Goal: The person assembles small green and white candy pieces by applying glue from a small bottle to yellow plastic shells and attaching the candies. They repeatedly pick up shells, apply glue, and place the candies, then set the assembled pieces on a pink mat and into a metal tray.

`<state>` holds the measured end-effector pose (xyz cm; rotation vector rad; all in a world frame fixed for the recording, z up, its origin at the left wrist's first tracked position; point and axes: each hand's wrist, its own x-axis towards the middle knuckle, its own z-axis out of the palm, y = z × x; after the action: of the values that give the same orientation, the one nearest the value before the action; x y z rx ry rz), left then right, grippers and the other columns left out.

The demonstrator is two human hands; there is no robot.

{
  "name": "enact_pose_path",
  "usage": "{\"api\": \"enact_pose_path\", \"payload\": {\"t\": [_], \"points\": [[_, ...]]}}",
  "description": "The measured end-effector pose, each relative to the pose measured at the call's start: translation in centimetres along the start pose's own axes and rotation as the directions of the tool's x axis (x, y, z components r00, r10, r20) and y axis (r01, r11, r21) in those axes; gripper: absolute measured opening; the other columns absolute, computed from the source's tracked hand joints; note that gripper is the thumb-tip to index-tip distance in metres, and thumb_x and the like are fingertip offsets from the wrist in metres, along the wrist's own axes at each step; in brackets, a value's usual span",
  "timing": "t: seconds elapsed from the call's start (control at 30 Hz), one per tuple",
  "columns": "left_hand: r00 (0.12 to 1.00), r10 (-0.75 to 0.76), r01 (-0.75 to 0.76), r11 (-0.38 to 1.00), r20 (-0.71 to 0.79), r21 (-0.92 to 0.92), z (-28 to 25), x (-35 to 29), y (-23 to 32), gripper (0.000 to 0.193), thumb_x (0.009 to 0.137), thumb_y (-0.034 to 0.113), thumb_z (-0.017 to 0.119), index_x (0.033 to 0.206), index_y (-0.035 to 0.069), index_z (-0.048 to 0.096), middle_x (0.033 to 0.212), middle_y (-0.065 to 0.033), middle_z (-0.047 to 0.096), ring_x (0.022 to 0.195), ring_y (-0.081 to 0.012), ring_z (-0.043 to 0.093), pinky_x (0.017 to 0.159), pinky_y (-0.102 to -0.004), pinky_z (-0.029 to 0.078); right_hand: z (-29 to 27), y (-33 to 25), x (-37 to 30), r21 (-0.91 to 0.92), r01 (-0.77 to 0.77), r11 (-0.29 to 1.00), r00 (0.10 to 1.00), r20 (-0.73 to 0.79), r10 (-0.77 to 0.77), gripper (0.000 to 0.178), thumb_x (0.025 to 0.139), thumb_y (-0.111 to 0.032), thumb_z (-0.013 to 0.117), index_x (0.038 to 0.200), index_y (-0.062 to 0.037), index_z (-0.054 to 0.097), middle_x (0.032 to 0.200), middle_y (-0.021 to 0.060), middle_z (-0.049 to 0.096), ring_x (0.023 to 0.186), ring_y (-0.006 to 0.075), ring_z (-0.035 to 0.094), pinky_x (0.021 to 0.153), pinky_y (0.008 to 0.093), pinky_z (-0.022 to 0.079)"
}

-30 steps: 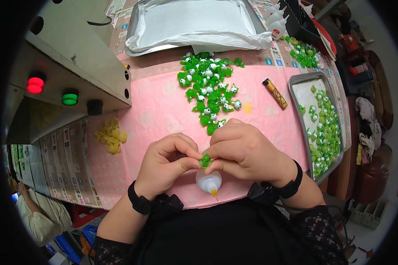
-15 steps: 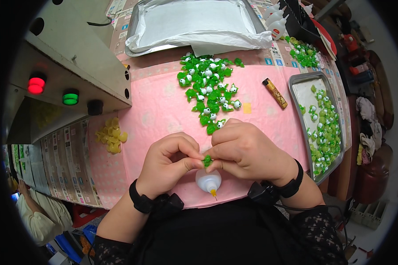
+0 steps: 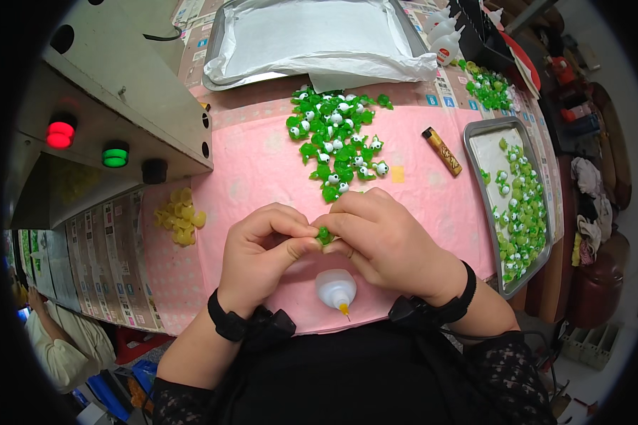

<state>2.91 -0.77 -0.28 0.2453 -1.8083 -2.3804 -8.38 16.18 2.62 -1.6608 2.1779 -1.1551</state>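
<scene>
Between the fingertips of both hands is a small green plastic piece (image 3: 324, 236), pinched from either side. My left hand (image 3: 269, 244) holds it with thumb and forefinger, and my right hand (image 3: 386, 237) grips its other side. Just below my hands a white squeeze bottle (image 3: 334, 287) with a yellow needle tip points toward me. Beyond my fingers lies a loose pile of green pieces with white eyeballs (image 3: 337, 131). Part of the held piece is hidden by my fingers.
Yellow translucent caps (image 3: 179, 218) lie at left, under a machine with red and green lights (image 3: 64, 132). A metal tray (image 3: 507, 283) of green-and-white pieces stands at right, near a gold lighter (image 3: 442, 151). A paper-lined tray (image 3: 319, 35) lies at the back.
Both hands have lifted slightly away from me, carrying the green piece off the bottle, which now shows more fully. The piece has turned a little between my fingers.
</scene>
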Motion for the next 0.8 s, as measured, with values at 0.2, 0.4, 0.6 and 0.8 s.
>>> {"api": "enact_pose_path", "payload": {"t": [0.2, 0.4, 0.6, 0.8], "points": [[0.999, 0.013, -0.013, 1.000, -0.032, 0.000, -0.05, -0.08, -0.20, 0.010, 0.079, -0.008, 0.070, 0.086, -0.001, 0.066, 0.091, -0.0075, 0.063, 0.082, -0.0133, 0.061, 0.074, -0.0246, 0.051, 0.10, 0.13, 0.10, -0.048, 0.043, 0.998, 0.999, -0.014, -0.044, 0.025, 0.076, -0.014, 0.071, 0.098, -0.0057, 0.064, 0.088, 0.0076, 0.060, 0.075, 0.0260, 0.054, 0.068, 0.0351, 0.041], [1.000, 0.002, -0.002, 1.000, -0.010, 0.016, 0.12, -0.05, -0.08, 0.011, 0.077, -0.008, 0.070, 0.084, -0.001, 0.066, 0.089, -0.0071, 0.063, 0.081, -0.0131, 0.061, 0.073, -0.0243, 0.050, 0.10, 0.40, 0.10, -0.054, 0.075, 0.996, 0.997, -0.030, -0.077, 0.023, 0.074, -0.016, 0.072, 0.094, -0.0070, 0.066, 0.081, 0.0053, 0.058, 0.069, 0.0234, 0.053, 0.065, 0.0338, 0.039], [1.000, 0.005, -0.004, 0.999, -0.017, 0.035, 0.18, -0.05, -0.30, 0.012, 0.075, -0.008, 0.072, 0.081, 0.000, 0.066, 0.088, -0.0066, 0.063, 0.080, -0.0129, 0.060, 0.072, -0.0244, 0.048, 0.37, 0.58, -0.02, -0.047, 0.093, 0.995, 0.994, -0.058, -0.095, 0.023, 0.071, -0.014, 0.073, 0.092, -0.0078, 0.066, 0.077, 0.0044, 0.056, 0.067, 0.0227, 0.053, 0.062, 0.0339, 0.038], [1.000, 0.002, -0.002, 0.999, -0.014, 0.034, 0.18, -0.05, -0.26, 0.012, 0.075, -0.008, 0.072, 0.081, 0.000, 0.066, 0.088, -0.0066, 0.063, 0.080, -0.0130, 0.060, 0.073, -0.0244, 0.048, 0.43, 0.58, -0.01, -0.042, 0.092, 0.995, 0.993, -0.065, -0.095, 0.023, 0.069, -0.012, 0.073, 0.091, -0.0076, 0.066, 0.077, 0.0047, 0.056, 0.066, 0.0230, 0.052, 0.062, 0.0340, 0.038]]}}
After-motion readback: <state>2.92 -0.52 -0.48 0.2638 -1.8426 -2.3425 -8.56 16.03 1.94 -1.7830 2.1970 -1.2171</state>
